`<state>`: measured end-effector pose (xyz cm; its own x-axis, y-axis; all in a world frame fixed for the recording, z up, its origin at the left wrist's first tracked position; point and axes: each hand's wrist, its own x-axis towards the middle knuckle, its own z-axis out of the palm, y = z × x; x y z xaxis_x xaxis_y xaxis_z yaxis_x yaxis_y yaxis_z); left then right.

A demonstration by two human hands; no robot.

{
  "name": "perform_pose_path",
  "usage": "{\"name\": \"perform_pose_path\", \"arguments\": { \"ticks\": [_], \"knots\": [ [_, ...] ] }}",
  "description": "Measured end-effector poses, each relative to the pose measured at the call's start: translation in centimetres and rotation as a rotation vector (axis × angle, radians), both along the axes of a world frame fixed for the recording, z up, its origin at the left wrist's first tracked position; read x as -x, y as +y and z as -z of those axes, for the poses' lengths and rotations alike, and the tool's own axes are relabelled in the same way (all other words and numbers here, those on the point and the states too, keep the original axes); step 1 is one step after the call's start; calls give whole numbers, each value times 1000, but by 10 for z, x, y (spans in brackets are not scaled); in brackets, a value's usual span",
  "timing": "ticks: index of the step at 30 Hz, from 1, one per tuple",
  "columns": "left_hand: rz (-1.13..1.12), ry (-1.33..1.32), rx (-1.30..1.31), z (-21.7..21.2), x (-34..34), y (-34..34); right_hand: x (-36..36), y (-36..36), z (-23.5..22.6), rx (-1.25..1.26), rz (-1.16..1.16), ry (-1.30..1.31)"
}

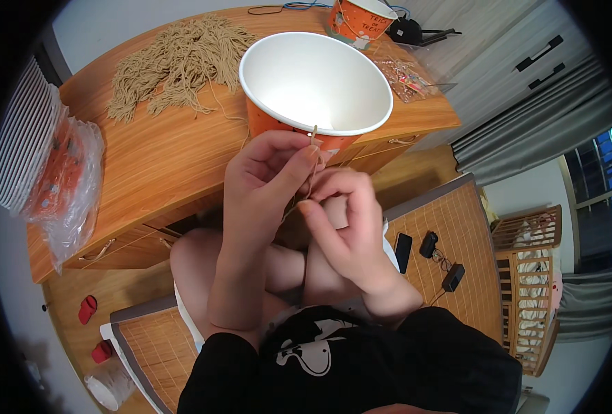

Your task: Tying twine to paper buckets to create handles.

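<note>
String (pixel 311 181), thin and tan, runs from the rim of our orange paper bucket (pixel 316 83) down between our hands. We pinch its upper end with the left hand (pixel 268 176), thumb and forefinger pressed together right at the bucket's near edge. Our right hand (pixel 344 221) sits just below, its grip curled shut around the lower part of the string, though the fingers hide exactly how it is held.

The bucket has a white, smooth inside and a rolled rim, and it overhangs the near edge of the desk (pixel 161 152), close above our knees. That desk is wood-grained, with bare room to the left of the bucket. Farther back lies a loose heap of tan yarn (pixel 178 62), and at the far edge stands a second orange cup (pixel 357 19) with a printed side. A small clear packet (pixel 402 74) of coloured bits lies near the right corner.

On the left edge a stack of white ribbed plates (pixel 23 138) sits beside crumpled clear plastic wrap (pixel 71 186) with orange showing through. A woven mat (pixel 451 234) to our right carries small black gadgets.
</note>
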<state>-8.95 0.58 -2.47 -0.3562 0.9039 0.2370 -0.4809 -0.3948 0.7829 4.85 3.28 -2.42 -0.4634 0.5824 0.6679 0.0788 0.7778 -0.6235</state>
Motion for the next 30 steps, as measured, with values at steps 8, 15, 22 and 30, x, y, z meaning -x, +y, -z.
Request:
{"name": "perform_pose_path", "arguments": {
  "ticks": [8, 15, 22, 30],
  "knots": [
    [10, 30, -39, 2, 1, 0, 6, 8, -30, -252, 238, 31],
    [78, -113, -3, -6, 1, -5, 8, 11, -26, -132, 209, 82],
    [326, -219, -46, 4, 14, -3, 14, 8, -29, 86, 50, 175],
    [415, -402, 58, 2, 12, 1, 12, 12, -26, -187, 268, 55]
  ]
}}
